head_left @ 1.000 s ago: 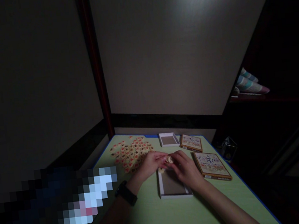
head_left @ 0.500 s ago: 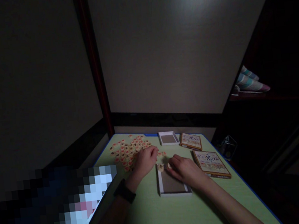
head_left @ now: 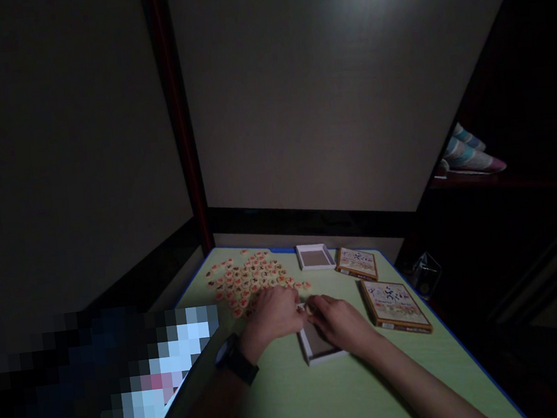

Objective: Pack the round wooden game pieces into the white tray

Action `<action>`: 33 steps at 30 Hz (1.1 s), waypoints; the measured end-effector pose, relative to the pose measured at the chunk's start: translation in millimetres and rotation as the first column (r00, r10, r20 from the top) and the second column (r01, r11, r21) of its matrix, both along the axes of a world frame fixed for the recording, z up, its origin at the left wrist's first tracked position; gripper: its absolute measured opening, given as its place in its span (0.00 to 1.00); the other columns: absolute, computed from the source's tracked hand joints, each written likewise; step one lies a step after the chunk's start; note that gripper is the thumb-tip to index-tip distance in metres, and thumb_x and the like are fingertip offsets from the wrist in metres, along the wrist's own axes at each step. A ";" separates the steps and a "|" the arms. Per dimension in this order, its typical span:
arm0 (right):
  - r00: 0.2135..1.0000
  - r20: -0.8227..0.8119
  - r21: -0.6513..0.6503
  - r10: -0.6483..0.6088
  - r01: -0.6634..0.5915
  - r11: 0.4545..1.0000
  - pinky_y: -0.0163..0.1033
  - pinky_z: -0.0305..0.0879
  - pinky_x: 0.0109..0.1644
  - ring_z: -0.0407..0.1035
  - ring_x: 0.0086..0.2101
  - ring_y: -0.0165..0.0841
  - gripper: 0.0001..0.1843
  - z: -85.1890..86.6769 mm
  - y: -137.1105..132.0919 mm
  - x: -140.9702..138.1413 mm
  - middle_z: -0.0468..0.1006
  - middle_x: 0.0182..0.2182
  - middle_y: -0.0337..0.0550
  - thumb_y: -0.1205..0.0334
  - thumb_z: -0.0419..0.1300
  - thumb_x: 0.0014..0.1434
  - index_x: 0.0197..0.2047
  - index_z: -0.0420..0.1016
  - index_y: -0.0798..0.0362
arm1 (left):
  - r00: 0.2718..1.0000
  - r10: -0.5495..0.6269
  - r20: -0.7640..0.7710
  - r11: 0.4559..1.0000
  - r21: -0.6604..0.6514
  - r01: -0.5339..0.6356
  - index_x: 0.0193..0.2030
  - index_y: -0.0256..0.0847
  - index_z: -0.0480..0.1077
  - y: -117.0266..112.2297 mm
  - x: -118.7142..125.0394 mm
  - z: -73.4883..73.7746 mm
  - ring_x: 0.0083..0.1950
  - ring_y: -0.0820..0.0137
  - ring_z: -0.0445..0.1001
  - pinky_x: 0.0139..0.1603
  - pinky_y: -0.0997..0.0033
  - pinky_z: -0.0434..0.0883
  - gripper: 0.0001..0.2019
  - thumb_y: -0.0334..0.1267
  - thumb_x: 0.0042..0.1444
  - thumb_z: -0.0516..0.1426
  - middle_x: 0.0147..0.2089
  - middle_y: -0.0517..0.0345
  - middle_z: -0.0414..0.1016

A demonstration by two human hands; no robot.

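A shallow white box with a brown bottom [head_left: 318, 342] lies on the table in front of me. My right hand [head_left: 344, 322] reaches over its right side, with fingertips closed on a round wooden Chinese chess piece [head_left: 311, 308] near the far edge. At the box's far left corner is my left hand [head_left: 276, 313], fingers curled downward; whatever lies under them is hidden. Beyond the left hand spreads a loose group of Chinese chess pieces [head_left: 251, 276] with red and black characters.
A second white box [head_left: 334, 264] stands at the back of the green table [head_left: 290, 395]. Two printed box lids, a farther one [head_left: 357, 263] and a nearer one [head_left: 397, 306], lie on the right. A pixelated bright screen [head_left: 175, 361] is at the left edge.
My left hand has moved right and nearer, from beside the pieces to the box's far left corner, covering the piece seen there. My right hand has shifted slightly left with its piece.
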State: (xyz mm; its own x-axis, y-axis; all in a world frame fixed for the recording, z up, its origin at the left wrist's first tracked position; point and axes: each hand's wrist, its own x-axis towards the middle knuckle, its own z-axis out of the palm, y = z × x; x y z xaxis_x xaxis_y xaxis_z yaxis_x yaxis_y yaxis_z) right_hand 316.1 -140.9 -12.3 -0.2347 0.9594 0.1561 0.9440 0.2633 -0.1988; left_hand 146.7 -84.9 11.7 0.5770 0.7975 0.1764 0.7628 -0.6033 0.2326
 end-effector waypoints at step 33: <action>0.980 -0.187 0.054 0.066 -0.057 0.997 0.36 0.64 0.41 0.72 0.38 0.36 0.14 -15.8 10.2 10.5 0.77 0.39 0.48 0.71 0.54 0.61 0.50 0.71 0.55 | 0.995 -0.067 -0.067 0.998 0.004 0.068 0.40 0.43 0.76 1.6 3.5 -7.9 0.45 0.57 0.78 0.45 0.61 0.73 0.10 0.40 0.54 0.56 0.43 0.49 0.79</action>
State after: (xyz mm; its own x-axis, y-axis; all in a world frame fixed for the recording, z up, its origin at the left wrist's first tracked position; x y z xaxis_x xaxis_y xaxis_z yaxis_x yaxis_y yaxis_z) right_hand 326.6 -130.7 -28.1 -0.2556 0.9343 0.2485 0.8725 0.3336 -0.3569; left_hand 150.2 -83.3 3.8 0.6400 0.7553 0.1409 0.7340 -0.6553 0.1785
